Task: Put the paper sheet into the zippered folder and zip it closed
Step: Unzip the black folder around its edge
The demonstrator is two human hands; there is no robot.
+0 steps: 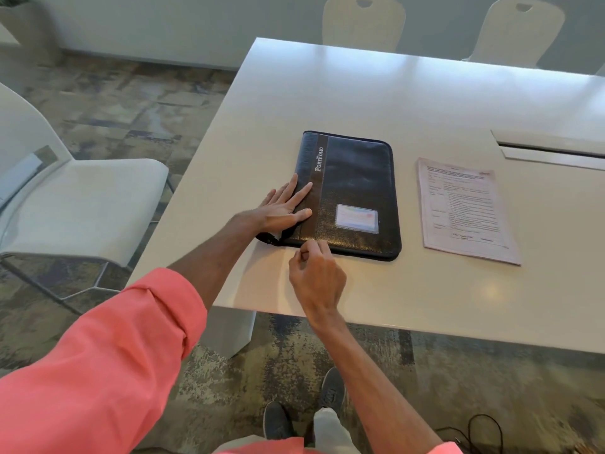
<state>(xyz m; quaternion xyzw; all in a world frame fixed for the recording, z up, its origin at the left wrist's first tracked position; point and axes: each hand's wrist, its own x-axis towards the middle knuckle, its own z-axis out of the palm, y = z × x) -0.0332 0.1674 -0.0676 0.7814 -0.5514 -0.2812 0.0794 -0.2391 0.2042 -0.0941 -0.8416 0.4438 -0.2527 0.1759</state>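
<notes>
A black zippered folder (357,178) marked "PortFolio" lies flat and closed on the white table (327,99). My left hand (281,208) rests flat on the folder's left edge, fingers spread. My right hand (316,273) is at the folder's near edge with thumb and forefinger pinched together at the zip line; the zip puller itself is too small to make out. A short stretch of loose zip (268,239) shows at the near left corner. The printed paper sheet (465,208) lies on the table to the right of the folder, apart from it.
A cable slot with a flap (550,149) is set into the table at the right. White chairs stand at the left (82,204) and behind the table (363,24). The table's near edge runs just below my right hand. A black cable (484,430) lies on the carpet.
</notes>
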